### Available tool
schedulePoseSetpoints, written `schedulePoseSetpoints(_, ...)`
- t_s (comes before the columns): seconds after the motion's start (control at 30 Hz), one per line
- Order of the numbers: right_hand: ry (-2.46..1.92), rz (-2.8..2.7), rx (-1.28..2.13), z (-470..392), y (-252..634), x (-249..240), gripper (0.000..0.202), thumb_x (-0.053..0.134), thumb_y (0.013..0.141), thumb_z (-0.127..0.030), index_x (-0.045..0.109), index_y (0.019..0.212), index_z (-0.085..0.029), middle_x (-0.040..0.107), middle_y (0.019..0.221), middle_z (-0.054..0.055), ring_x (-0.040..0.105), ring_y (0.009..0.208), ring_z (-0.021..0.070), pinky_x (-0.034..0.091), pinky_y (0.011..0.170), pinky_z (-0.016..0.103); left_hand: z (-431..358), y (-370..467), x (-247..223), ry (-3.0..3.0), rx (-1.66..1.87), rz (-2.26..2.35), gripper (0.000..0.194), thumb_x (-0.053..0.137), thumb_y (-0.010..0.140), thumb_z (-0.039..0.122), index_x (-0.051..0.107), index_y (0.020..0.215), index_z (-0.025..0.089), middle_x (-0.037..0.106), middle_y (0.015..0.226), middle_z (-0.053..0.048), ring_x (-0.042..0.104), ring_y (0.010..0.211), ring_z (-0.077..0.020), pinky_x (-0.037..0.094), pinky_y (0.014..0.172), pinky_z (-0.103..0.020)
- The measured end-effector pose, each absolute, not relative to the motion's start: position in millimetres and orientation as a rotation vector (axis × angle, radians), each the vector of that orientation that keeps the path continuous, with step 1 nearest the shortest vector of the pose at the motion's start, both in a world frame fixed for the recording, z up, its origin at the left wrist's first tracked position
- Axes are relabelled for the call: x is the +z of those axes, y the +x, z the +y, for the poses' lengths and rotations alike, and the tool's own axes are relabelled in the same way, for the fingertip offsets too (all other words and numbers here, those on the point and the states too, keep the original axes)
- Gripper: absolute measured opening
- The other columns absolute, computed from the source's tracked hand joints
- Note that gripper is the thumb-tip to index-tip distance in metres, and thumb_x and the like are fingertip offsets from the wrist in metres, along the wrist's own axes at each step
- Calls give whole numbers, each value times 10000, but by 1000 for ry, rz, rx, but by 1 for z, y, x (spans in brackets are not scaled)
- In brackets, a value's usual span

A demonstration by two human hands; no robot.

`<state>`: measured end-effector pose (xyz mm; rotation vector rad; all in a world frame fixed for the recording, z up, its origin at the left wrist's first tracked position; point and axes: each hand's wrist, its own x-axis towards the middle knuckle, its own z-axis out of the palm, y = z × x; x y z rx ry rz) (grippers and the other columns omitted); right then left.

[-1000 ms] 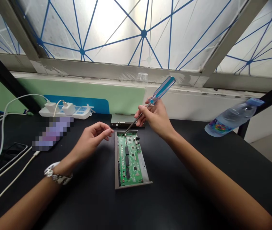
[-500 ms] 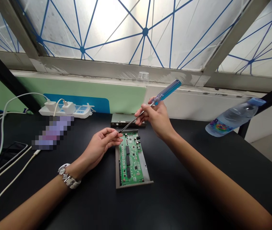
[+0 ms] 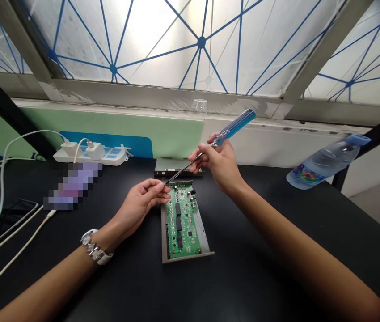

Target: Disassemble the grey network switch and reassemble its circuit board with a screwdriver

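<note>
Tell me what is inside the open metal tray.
Inside the metal tray lies a green circuit board carrying black chips. The left hand hides part of the board's far left edge, and whatever lies beneath the board is covered.

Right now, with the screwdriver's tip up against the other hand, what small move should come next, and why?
Probably ease the screwdriver back slightly with the right hand: its tip sits at the pinched fingers of the left hand, near the far-left corner of the green circuit board. Whether those fingers hold anything small is too hard to see.
</note>
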<state>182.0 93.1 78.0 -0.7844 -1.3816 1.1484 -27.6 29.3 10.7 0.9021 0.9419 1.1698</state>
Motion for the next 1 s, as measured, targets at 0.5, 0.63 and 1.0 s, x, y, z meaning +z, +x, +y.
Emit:
schedulePoseSetpoints(0.5,-759,-1373,1174,92,182,81,352,604,856,-276,273,975,-293,696,670,-73,659,485,161,522,514,310,29,-27,11,909,1155,892,263,839,837,343,721,890,114,742,882,-69,681,750,-124,565,724,-231)
schedulePoseSetpoints(0.63,-738,-1355,1161,92,182,82,360,606,846,-281,270,975,-295,694,664,-84,644,468,156,514,506,303,29,-26,14,899,1180,900,282,860,813,356,728,869,113,733,865,-62,670,737,-120,562,719,-231)
schedulePoseSetpoints(1.0,-710,-1365,1182,92,183,80,339,618,885,-275,293,979,-290,715,682,-61,656,484,161,533,520,314,29,-27,13,914,1197,906,277,850,825,357,721,876,117,731,859,-57,669,731,-120,565,721,-234)
